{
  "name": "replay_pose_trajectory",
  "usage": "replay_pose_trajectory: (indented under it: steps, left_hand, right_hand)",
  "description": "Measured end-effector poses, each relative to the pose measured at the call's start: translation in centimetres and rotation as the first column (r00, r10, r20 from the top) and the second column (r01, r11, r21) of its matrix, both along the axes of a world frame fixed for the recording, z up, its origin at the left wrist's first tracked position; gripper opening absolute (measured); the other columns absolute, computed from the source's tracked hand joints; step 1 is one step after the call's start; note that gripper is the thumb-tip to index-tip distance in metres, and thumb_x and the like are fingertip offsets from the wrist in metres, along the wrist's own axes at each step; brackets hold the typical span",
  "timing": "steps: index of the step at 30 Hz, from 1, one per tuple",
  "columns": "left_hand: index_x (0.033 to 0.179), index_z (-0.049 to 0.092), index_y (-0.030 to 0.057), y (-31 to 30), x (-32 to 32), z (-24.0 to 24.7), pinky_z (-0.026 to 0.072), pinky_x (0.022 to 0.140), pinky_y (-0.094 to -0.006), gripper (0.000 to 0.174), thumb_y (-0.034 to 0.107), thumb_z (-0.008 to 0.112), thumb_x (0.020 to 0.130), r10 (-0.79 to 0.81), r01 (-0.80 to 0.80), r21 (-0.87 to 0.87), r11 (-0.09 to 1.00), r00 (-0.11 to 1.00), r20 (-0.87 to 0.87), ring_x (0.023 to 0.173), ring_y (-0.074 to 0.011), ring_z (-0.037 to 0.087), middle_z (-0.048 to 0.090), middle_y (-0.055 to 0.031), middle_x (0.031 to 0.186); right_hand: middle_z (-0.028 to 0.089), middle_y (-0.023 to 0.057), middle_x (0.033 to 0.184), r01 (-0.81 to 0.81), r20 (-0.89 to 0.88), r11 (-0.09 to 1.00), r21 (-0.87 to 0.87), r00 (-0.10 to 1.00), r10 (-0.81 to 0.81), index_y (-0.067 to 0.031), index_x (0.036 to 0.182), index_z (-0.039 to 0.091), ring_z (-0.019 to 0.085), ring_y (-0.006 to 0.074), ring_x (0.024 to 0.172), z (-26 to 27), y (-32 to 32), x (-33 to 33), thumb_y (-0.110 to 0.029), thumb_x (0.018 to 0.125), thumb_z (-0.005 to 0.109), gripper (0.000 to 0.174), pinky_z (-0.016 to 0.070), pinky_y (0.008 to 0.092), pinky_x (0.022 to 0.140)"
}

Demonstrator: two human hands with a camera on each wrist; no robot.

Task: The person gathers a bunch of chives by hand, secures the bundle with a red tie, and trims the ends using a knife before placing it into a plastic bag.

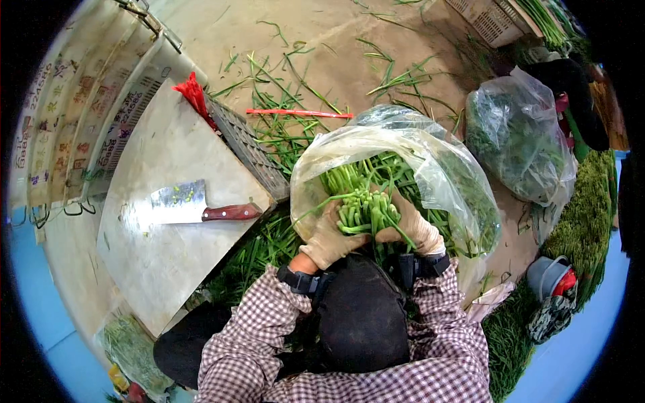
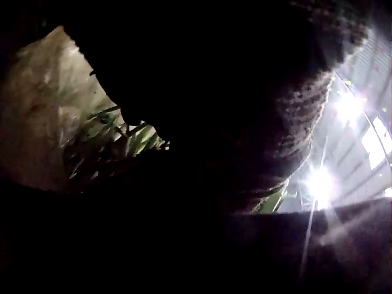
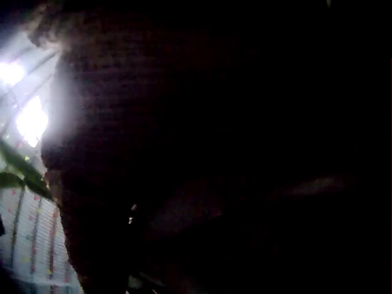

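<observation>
Both gloved hands hold a bundle of green stalks (image 1: 366, 209) at the mouth of a clear plastic bag (image 1: 396, 138) in the head view. My left hand (image 1: 329, 238) curls round the bundle's left side, and my right hand (image 1: 418, 228) grips it from the right. The cut stalk ends face up toward the head camera. More greens (image 1: 396, 168) lie inside the bag behind the bundle. Both wrist views are mostly dark; the left one shows some greens (image 2: 141, 139) past the glove, and the right one a green leaf (image 3: 21, 165) beside it.
A cleaver (image 1: 181, 201) lies on a board (image 1: 161, 269) at the left, beside a dark crate (image 1: 245, 144). Loose stalks and a red strip (image 1: 299, 113) are on the floor ahead. Another filled bag (image 1: 521, 134) and a grey bucket (image 1: 547, 275) stand at the right.
</observation>
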State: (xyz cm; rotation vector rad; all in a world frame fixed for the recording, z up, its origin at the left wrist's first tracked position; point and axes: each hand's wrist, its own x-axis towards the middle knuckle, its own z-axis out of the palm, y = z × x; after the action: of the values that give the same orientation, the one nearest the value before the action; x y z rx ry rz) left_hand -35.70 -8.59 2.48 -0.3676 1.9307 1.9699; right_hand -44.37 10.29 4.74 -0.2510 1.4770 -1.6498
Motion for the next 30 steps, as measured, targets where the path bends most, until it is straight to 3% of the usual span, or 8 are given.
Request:
replay_pose_trajectory:
  steps: [4,6,20,22,23,24,28,30]
  left_hand:
    - [0.141,0.031,0.0027,0.9,-0.6,-1.9,0.0315,0.11,-0.0418,0.09,0.031,0.078,0.069,-0.169,0.089,-0.415,0.906,0.973,-0.16,0.131,-0.0293,0.037,0.04,-0.0168,0.14]
    - [0.144,0.028,0.004,1.0,-1.3,-0.3,0.0211,0.114,-0.0462,0.099,0.046,0.074,0.067,-0.411,0.215,-0.864,0.455,0.912,0.01,0.138,-0.036,0.023,0.033,-0.0193,0.145]
    - [0.141,0.045,0.0156,1.9,-3.6,3.8,0.0113,0.113,-0.0556,0.099,0.062,0.075,0.059,-0.642,0.452,-0.868,0.204,0.731,0.23,0.141,-0.0419,0.016,0.023,-0.0227,0.151]
    - [0.147,0.033,0.0168,0.8,-3.1,-0.4,0.0145,0.113,-0.0555,0.109,0.061,0.076,0.057,-0.484,0.306,-0.739,0.6,0.875,-0.031,0.14,-0.042,0.02,0.029,-0.0207,0.149]
    - [0.151,0.021,0.0193,-0.5,-4.2,1.7,0.0135,0.112,-0.0588,0.117,0.059,0.078,0.057,-0.577,0.463,-0.676,0.573,0.814,0.069,0.14,-0.041,0.022,0.029,-0.0136,0.151]
    - [0.151,0.019,0.021,-0.3,-4.4,-1.6,0.0122,0.111,-0.0626,0.119,0.06,0.079,0.056,-0.742,0.515,-0.824,0.235,0.643,0.19,0.141,-0.0392,0.019,0.024,-0.004,0.155]
    - [0.152,0.013,0.0249,0.1,-4.5,-6.4,0.0109,0.112,-0.0638,0.115,0.058,0.076,0.062,-0.764,0.612,-0.788,-0.07,0.474,0.437,0.143,-0.0346,0.016,0.016,0.0017,0.158]
    - [0.153,0.011,0.0257,0.9,-5.2,-7.9,0.011,0.113,-0.0626,0.112,0.055,0.076,0.066,-0.723,0.661,-0.736,-0.144,0.438,0.535,0.144,-0.0318,0.014,0.014,0.002,0.159]
  right_hand:
    - [0.033,0.0164,0.147,0.045,-0.171,0.999,0.007,0.984,-0.043,0.0027,0.148,0.019,0.034,0.0232,0.135,-0.2,-1.1,-0.1,-0.026,0.053,0.093,0.123,0.0268,0.0342,0.111]
    - [0.037,0.0158,0.144,0.018,-0.361,0.991,0.132,0.932,0.031,0.0024,0.149,0.016,0.036,0.022,0.133,0.3,-2.1,0.2,-0.025,0.052,0.093,0.127,0.0274,0.0324,0.111]
    - [0.059,0.0059,0.112,0.086,-0.257,0.981,0.173,0.966,-0.039,-0.0021,0.126,0.051,0.053,0.0136,0.101,1.4,-1.9,-2.2,-0.016,0.07,0.081,0.065,0.0427,0.0292,0.093]
    - [0.058,0.006,0.11,0.115,-0.206,0.982,0.15,0.975,-0.083,-0.0028,0.122,0.053,0.054,0.0144,0.099,1.8,-0.8,-1.8,-0.018,0.072,0.078,0.057,0.0431,0.0298,0.092]
    - [0.058,0.0062,0.109,0.125,-0.194,0.982,0.141,0.976,-0.097,-0.0031,0.12,0.054,0.054,0.0151,0.098,3.1,-0.1,-1.5,-0.018,0.073,0.077,0.054,0.0432,0.0299,0.091]
    - [0.058,0.0064,0.108,0.13,-0.186,0.982,0.134,0.977,-0.104,-0.0034,0.118,0.055,0.054,0.0157,0.097,4.2,0.6,-1.4,-0.019,0.074,0.076,0.051,0.0434,0.0301,0.09]
    - [0.058,0.0077,0.104,0.196,-0.392,0.981,0.004,0.902,-0.179,-0.0035,0.114,0.055,0.055,0.019,0.094,6.9,3.6,0.8,-0.021,0.075,0.071,0.046,0.0448,0.0327,0.088]
    - [0.058,0.0083,0.105,0.203,-0.406,0.941,0.27,0.911,-0.08,-0.004,0.115,0.055,0.055,0.0193,0.094,10.0,7.6,1.8,-0.02,0.077,0.069,0.044,0.0445,0.0343,0.089]
